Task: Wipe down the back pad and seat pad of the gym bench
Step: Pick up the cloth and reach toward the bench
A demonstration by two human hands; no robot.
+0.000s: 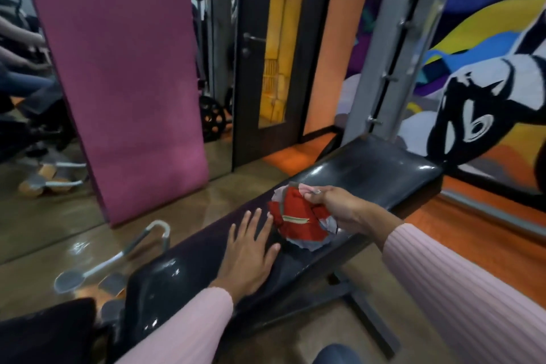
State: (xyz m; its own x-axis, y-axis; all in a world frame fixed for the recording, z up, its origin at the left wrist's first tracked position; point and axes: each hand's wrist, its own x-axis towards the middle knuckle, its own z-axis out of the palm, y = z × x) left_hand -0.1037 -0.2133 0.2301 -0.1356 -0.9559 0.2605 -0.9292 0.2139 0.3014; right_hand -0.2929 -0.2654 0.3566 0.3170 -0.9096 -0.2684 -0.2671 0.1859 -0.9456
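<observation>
I see my right hand (339, 210) gripping a crumpled red cloth (298, 221) just over the middle of the black bench pad (369, 174). My left hand (251, 251) rests flat on the pad, fingers straight, beside the cloth.

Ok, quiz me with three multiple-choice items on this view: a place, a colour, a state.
1. Where does the left hand rest?
A. on the bench pad
B. on the floor
C. on the pink mat

2. The cloth is mainly:
A. green
B. red
C. black

3. The right hand is:
A. flat and empty
B. gripping the cloth
C. out of view

Key: 1 A, its fingers lie spread flat on the black bench pad; 2 B, red with pale patches; 3 B, its fingers curl round the bunched fabric.
</observation>
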